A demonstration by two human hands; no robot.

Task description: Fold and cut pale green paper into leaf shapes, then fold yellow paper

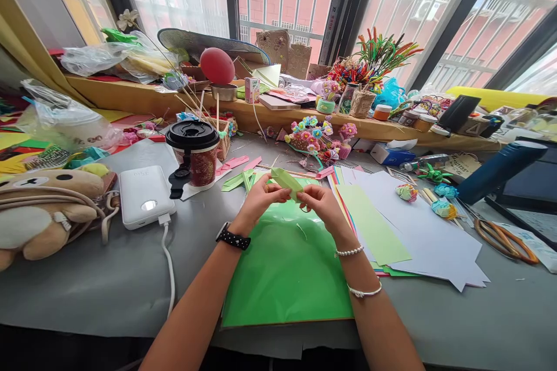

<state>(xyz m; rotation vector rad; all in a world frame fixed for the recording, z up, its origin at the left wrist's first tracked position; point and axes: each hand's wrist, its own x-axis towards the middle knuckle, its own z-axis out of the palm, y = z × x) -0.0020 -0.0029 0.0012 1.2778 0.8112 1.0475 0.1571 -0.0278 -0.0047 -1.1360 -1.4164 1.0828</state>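
A folded piece of light green paper [286,181] is held up between my two hands, above the far part of a bright green plastic-covered sheet [287,266]. My left hand [261,200] pinches its left and lower side. At its lower right end, the fingers of my right hand [319,202] are closed on it. Behind my left hand lie folded green paper strips [235,182] and folded pink strips [232,164]. Right of my right hand, a flat light green paper strip [369,223] rests on white sheets [439,243].
A lidded paper cup [195,162] and a white power bank [145,197] with a cable stand to the left, beside a plush bear [43,208]. Scissors [505,240] and a dark blue cylinder [500,171] are at right. Paper flowers [315,139] and a cluttered sill [282,110] line the back.
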